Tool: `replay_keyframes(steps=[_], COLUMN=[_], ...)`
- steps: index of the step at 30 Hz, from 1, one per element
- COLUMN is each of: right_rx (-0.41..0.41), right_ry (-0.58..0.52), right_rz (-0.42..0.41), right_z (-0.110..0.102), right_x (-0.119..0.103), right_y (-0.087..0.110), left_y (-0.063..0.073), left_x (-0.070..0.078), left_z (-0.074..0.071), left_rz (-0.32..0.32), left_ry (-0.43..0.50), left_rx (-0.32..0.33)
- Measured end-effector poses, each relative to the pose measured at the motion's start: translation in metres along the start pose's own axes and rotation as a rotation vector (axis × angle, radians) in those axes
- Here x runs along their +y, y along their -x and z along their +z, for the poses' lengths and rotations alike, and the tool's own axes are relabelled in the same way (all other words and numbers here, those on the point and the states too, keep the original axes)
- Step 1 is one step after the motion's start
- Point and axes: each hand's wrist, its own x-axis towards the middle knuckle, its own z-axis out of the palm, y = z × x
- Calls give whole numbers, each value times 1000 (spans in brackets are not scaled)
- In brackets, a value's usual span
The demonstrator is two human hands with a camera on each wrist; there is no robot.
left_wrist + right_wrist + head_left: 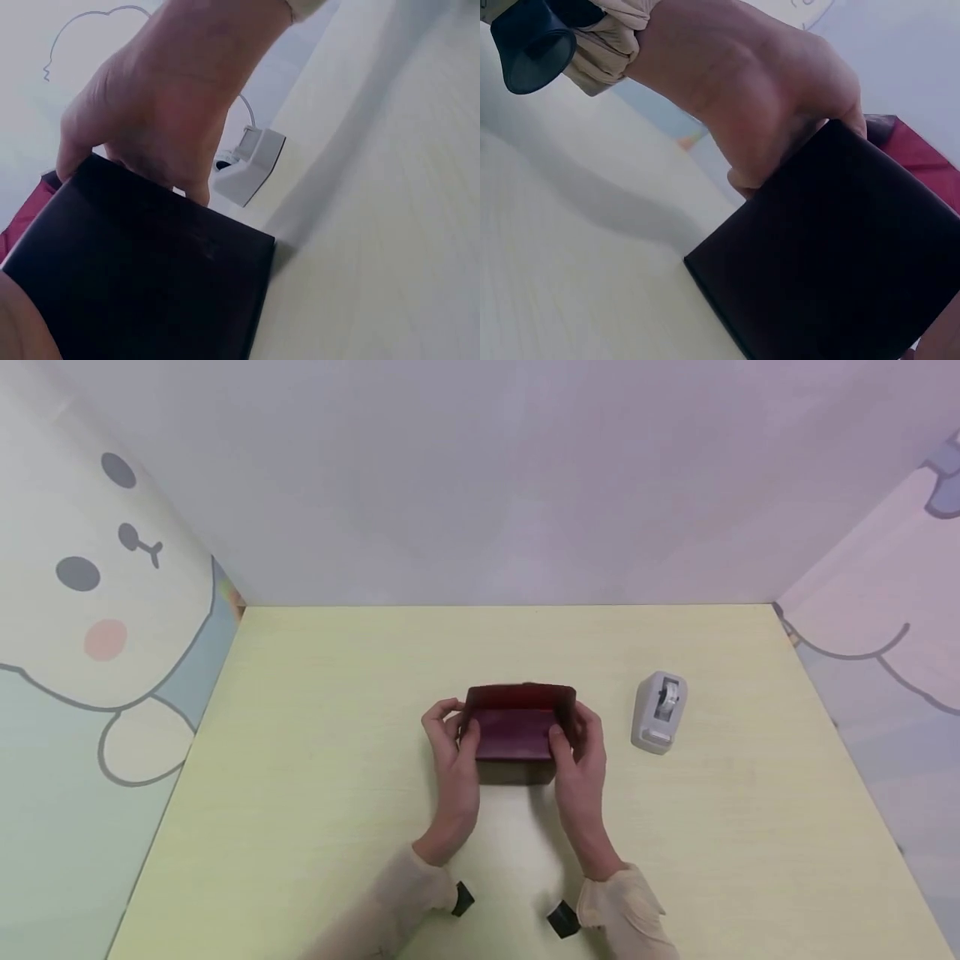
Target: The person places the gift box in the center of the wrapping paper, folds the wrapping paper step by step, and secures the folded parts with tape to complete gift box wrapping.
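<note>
A dark box [516, 773] with a deep red inside stands in the middle of the table, its flap [521, 697] raised at the back in the head view. My left hand [457, 772] grips its left side, thumb on the near top edge and fingers round behind. On the opposite side my right hand [583, 772] holds it the same way, thumb over the top corner. The box's plain black face [157, 262] fills much of the left wrist view, and the right wrist view shows the same dark face [825, 247]. The fingertips behind the box are partly hidden.
A grey tape dispenser [658, 712] stands on the pale wooden table [337, 693], to the right of the box. A plain wall [495, 485] rises behind the table's far edge, and panels with cartoon figures [105, 593] flank it. Black wrist cameras [564, 919] hang below the sleeves.
</note>
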Motion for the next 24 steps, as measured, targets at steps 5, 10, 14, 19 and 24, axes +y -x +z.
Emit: replay_keyframes(steps=[5,10,14,19,24], right_rx=[62,91,99,80,26], right_ry=[26,41,57,74,121], right_rz=[9,27,29,58,105], right_z=[6,11,14,16,14], right_x=[-1,-4,-4,-6,-10], right_y=[0,-1,-2,-3,-1], left_y=[-1,-2,-2,-3,-2], left_x=[2,3,2,3,4], left_z=[6,10,12,14,14], left_rz=[-2,24,41,54,47], left_ry=[36,35,25,-3,-32], left_rx=[51,89,110,134,135])
